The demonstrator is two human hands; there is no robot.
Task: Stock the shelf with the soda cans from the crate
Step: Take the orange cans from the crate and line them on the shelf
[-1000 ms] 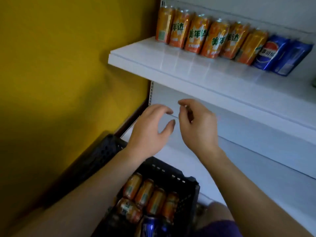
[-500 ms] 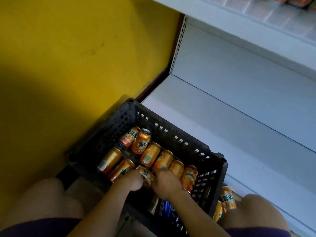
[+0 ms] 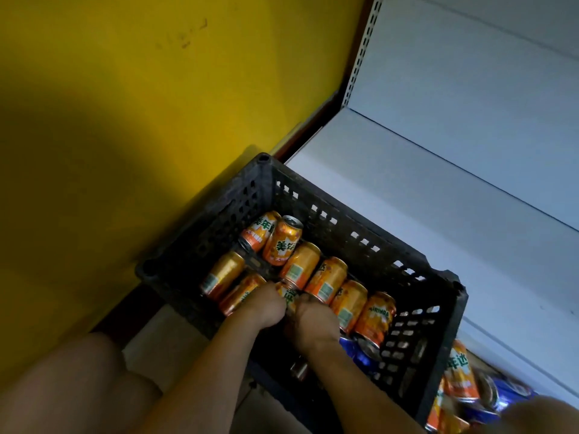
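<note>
While I crouch over the black crate (image 3: 341, 227), both my hands are down inside it among the orange soda cans (image 3: 327, 278). My left hand (image 3: 266, 306) has its fingers curled down onto an orange can (image 3: 289, 296) lying between my two hands, and my right hand (image 3: 316, 324) is curled against the same can from the other side; whether each hand holds this one can or another beneath it, I cannot tell, since the knuckles hide the fingertips. The cans lie on their sides in a loose row running from the far left corner toward the near right, labels up. A blue can (image 3: 357, 355) shows just past my right wrist, low in the crate. The crate sits on the floor, its far wall against the edge of the white bottom shelf (image 3: 438, 195), with the yellow wall (image 3: 125, 104) to the left. More orange and blue cans (image 3: 463, 380) lie outside the crate by my right knee.
</note>
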